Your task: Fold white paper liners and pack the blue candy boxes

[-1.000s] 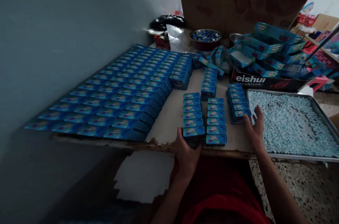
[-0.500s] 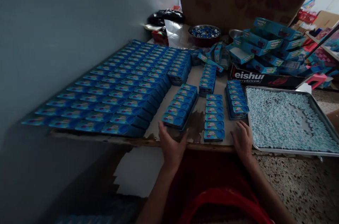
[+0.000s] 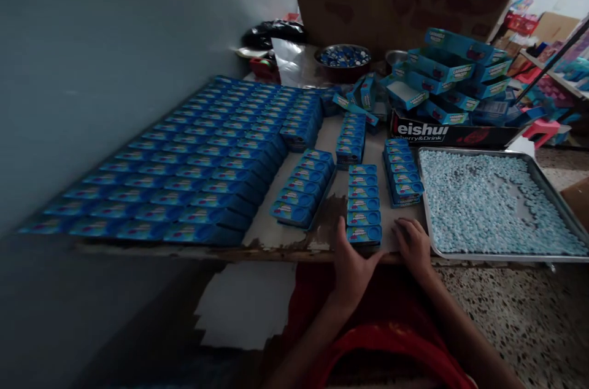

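My left hand (image 3: 352, 263) is open at the near end of a row of small blue packs (image 3: 363, 204), with thumb and fingers spread around its front corner. To the right of that row, my right hand (image 3: 414, 245) rests at the table's front edge, fingers loosely bent and apart, holding nothing. A second row of blue packs (image 3: 304, 186) sits in a tray left of my left hand. Another filled row (image 3: 404, 171) lies just beyond my right hand. Farther back is one more short row (image 3: 351, 140).
Many blue packs (image 3: 197, 162) cover the table's left side. On the right lies a metal tray (image 3: 426, 211) of pale blue pieces. Behind are empty blue display boxes (image 3: 442, 70), a black carton (image 3: 423, 131) and a bowl (image 3: 343, 64) of small wrapped pieces.
My left hand has moved right, from the left tray of packs to the middle row. My right hand has shifted slightly toward that row. The view has turned a little.
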Demonstrator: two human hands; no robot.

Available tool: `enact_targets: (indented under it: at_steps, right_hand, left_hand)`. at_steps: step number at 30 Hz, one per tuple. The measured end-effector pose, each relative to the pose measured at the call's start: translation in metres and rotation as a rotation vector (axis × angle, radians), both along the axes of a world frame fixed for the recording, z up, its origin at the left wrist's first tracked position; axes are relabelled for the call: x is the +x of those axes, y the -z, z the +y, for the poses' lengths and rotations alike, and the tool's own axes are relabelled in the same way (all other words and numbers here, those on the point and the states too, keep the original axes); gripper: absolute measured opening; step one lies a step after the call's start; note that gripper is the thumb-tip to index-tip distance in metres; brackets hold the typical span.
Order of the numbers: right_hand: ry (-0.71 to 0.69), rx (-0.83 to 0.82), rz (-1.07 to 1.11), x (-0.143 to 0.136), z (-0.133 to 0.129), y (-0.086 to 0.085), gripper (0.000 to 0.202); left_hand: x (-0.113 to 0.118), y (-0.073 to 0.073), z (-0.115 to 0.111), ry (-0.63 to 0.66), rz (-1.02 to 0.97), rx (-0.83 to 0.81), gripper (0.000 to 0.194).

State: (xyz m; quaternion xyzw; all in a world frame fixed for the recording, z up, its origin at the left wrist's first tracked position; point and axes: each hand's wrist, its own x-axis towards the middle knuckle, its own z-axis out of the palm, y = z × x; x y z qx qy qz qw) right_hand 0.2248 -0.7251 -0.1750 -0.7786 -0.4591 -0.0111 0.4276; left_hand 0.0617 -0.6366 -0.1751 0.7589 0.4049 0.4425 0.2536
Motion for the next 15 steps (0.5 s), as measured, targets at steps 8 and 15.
enact_targets:
  at_steps: [8,15]
  right_hand:
    - [-0.036,0.042,-0.003,0.002,0.001,0.004,0.020]
    - [-0.048,0.033,-0.011,0.003,0.002,0.002,0.019]
  left_hand:
    - [0.016,0.000,0.029,0.018,-0.019,-0.063,0.117]
    - [0.000,-0.003,0.027,0.067,-0.002,-0.089,0.126]
